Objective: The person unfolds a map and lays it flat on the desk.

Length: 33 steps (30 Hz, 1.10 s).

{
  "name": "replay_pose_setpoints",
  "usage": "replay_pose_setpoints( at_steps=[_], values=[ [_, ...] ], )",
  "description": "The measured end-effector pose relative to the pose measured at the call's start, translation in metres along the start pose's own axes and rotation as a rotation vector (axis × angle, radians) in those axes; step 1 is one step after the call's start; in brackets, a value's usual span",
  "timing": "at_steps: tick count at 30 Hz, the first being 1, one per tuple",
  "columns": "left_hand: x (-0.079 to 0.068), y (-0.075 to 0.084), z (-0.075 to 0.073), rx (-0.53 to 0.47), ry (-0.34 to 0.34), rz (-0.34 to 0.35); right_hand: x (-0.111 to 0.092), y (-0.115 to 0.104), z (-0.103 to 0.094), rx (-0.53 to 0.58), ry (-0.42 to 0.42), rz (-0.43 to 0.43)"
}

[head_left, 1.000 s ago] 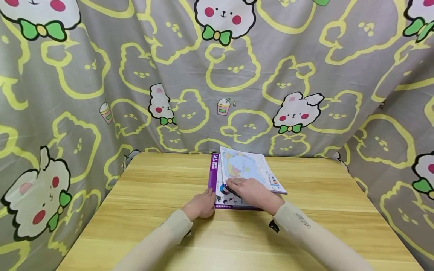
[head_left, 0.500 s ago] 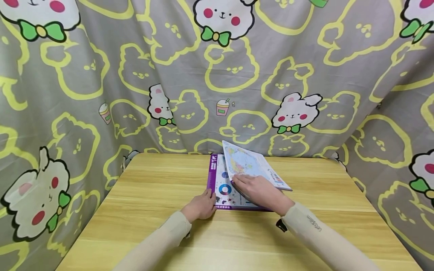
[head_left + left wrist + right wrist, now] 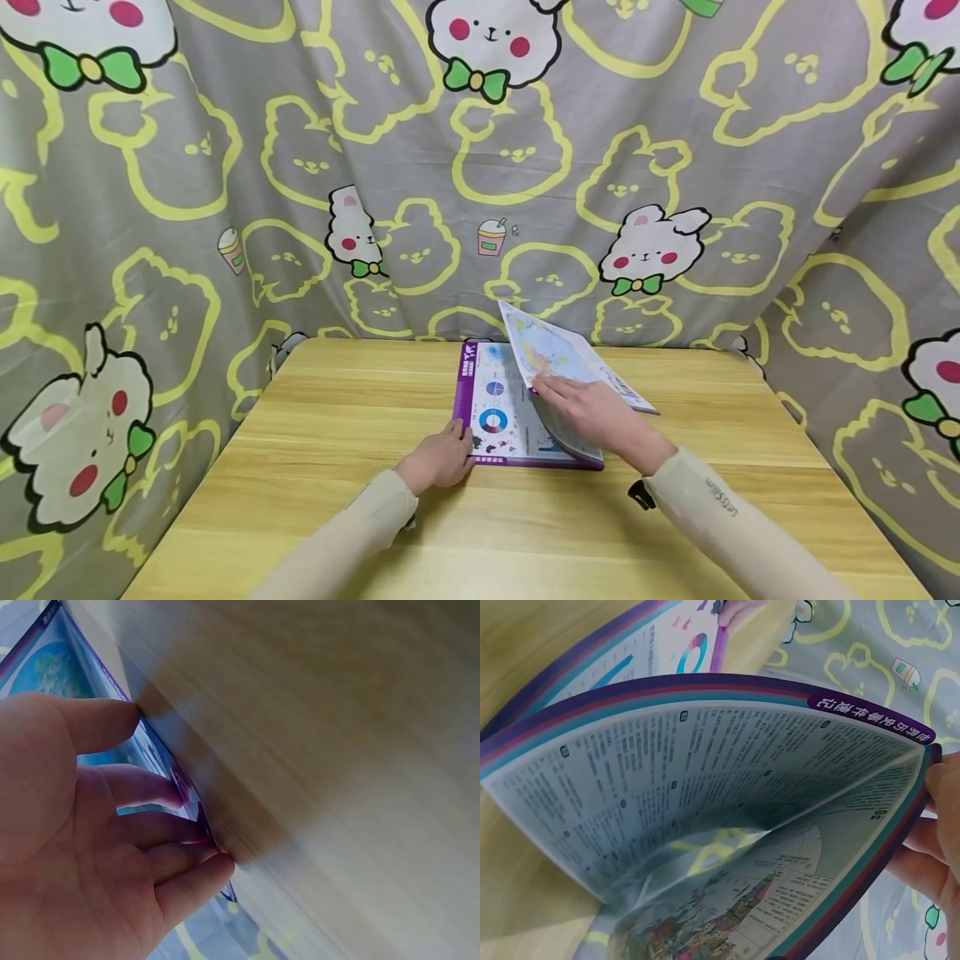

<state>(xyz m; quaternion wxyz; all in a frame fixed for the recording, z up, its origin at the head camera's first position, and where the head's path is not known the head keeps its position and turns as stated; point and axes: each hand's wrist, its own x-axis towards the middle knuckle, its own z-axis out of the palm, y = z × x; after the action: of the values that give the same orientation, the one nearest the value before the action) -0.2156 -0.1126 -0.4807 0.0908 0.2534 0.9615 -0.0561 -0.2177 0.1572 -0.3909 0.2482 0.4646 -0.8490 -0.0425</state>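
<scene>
A folded map with a purple border lies near the back of the table, its lower panel (image 3: 497, 404) showing charts and small pictures. My right hand (image 3: 600, 412) grips the edge of the raised panel (image 3: 558, 354), which bears a world map and slants up to the right. Seen from the right wrist, the glossy folds (image 3: 705, 761) spread apart and bend, with my fingers at their right edge. My left hand (image 3: 438, 457) rests at the lower left corner. In the left wrist view its fairly straight fingers (image 3: 195, 889) touch the map's edge.
The wooden table (image 3: 337, 400) extends to both sides and in front of the map. A grey curtain (image 3: 420, 167) with cartoon rabbits hangs right behind the table and along its sides.
My right hand has moved right, lifting the map's upper panels higher and uncovering more of the lower panel. My left hand has stayed nearly in place at the left corner.
</scene>
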Motion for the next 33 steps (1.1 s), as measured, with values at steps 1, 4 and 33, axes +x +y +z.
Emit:
replay_pose_setpoints(
  at_steps=[1,4,33],
  values=[
    [0.0,0.0,0.0,-0.004,0.001,0.0,-0.001,0.001,-0.001,0.001,0.008,0.0],
    [-0.001,0.0,0.0,-0.017,0.001,-0.002,-0.005,0.004,-0.003,-0.006,0.02,-0.001],
    [-0.019,-0.018,0.005,-0.129,-0.002,-0.055,-0.039,0.027,-0.018,0.041,0.203,-0.026]
  ],
)
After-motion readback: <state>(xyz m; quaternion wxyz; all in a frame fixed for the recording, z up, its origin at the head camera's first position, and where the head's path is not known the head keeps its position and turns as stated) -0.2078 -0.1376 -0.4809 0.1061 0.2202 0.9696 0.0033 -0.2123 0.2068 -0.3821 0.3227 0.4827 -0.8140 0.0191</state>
